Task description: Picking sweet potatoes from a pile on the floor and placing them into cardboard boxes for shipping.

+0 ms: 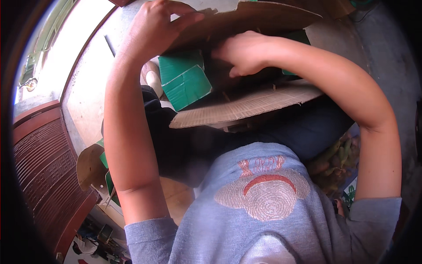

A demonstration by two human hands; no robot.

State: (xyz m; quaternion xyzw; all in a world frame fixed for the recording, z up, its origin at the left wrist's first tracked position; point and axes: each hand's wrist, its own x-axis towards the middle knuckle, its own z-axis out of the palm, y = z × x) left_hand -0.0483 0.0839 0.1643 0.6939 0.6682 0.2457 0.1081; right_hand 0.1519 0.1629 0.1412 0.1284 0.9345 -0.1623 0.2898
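A cardboard box [186,89], brown inside with green end flaps, lies open across my dark-trousered lap. Its near flap [237,108] spreads toward me, and the far flap [263,16] stands raised. At the far left corner my left hand [160,24] grips the edge of the far flap, fingers bent around it. My right hand [246,53] reaches into the box from the right, thumb below and fingers pointing left. Its fingertips sink into shadow by the inner wall, so what they touch is hidden.
A carved reddish-brown wooden door [44,163] stands on the left beside a bright doorway. Another green-and-brown cardboard piece [90,167] is by my left elbow. Yellowish-green produce [338,160], perhaps ginger-like roots, lies at my right side. Grey concrete floor [382,66] stretches to the right.
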